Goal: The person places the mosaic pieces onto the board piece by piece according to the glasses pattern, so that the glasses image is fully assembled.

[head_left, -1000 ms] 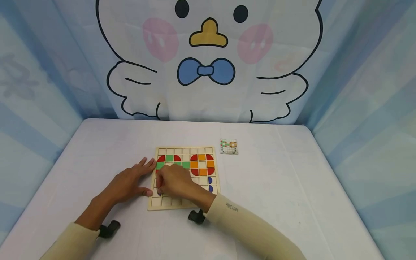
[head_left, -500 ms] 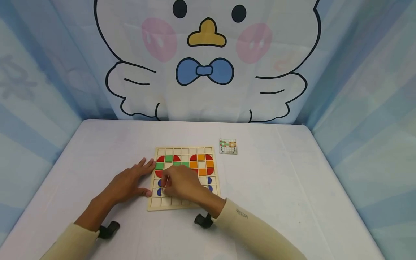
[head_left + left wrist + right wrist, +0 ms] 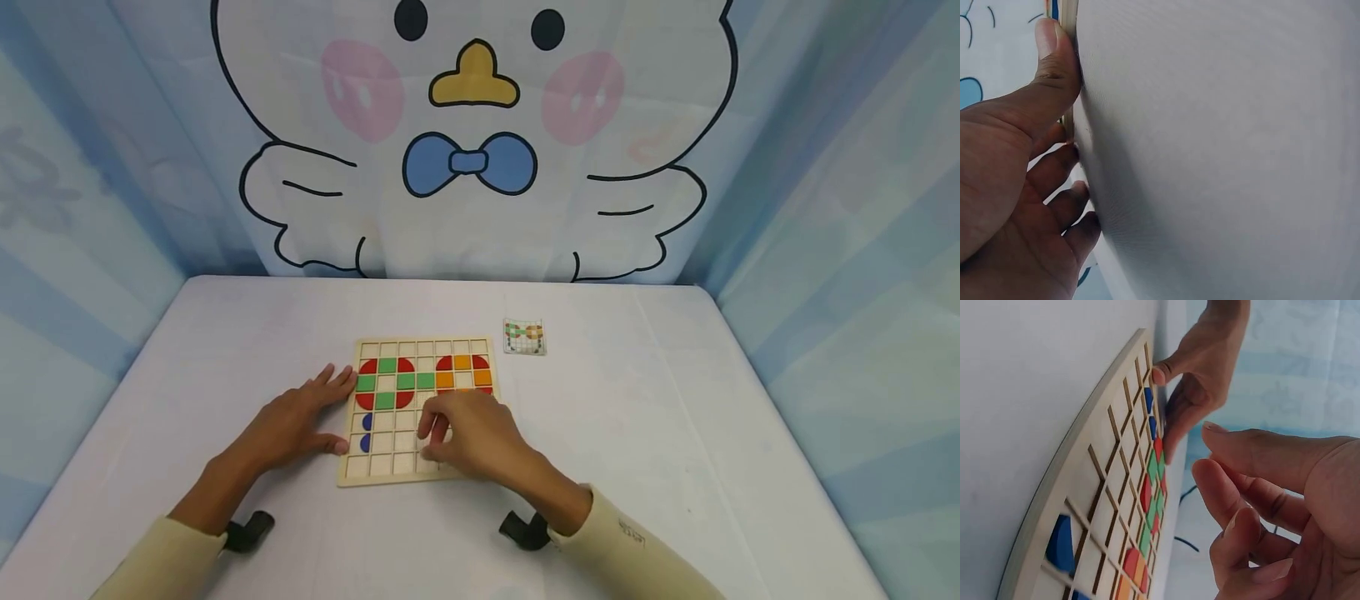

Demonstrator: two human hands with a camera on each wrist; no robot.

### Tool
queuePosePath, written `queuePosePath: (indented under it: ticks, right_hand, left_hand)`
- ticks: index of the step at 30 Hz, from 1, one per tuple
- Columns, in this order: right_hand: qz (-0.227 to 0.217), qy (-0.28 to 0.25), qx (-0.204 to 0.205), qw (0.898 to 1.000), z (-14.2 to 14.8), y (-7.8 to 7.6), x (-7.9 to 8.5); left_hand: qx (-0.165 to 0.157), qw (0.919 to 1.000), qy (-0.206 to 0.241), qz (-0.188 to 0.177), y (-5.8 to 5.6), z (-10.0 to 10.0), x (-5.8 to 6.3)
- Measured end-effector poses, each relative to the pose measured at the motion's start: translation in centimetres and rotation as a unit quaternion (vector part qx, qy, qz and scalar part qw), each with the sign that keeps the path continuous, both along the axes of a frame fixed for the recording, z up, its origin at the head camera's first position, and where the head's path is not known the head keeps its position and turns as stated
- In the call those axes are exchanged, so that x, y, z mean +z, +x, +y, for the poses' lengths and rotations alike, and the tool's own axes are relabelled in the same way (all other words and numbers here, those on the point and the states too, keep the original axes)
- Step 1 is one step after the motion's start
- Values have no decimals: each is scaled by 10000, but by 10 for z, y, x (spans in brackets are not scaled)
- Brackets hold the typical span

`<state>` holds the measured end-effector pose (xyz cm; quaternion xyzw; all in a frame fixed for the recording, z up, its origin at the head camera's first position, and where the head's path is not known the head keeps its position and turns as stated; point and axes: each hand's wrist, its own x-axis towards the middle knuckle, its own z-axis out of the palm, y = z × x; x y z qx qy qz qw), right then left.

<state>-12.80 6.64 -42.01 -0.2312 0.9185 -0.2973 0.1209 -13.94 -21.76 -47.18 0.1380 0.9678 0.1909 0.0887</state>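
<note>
A wooden grid board (image 3: 381,465) lies flat, its upper cells filled with red, green and orange pieces. Two blue half-round pieces (image 3: 366,443) sit in its left column; another blue piece (image 3: 1061,544) lies in a cell in the right wrist view. My left hand (image 3: 296,423) rests against the board's left edge, thumb and fingertips touching its side with the fingers extended. Over the lower right of the board hovers my right hand (image 3: 476,435), covering several cells. Its fingers are loosely bent and nothing shows between thumb and index finger in the right wrist view.
A small printed pattern card (image 3: 524,337) lies beyond the board's far right corner. The white table (image 3: 637,417) meets a hanging cartoon curtain (image 3: 465,233) at its far edge, with blue curtains on both sides.
My right hand has let go at the left column and moved right across the board, uncovering the two blue pieces and the green and red ones above. The left hand stays at the edge.
</note>
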Motion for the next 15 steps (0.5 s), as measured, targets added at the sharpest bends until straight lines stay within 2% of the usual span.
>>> queuePosePath:
  ticks: [7,15]
  right_hand:
    - [9,98,-310,9995,31,12,3]
    - [14,342,-635,9974,66,22,-1]
  left_hand:
    - [-12,10000,-38,23,-1,-1,-2]
    - [-10,10000,14,-11,0,0,-1]
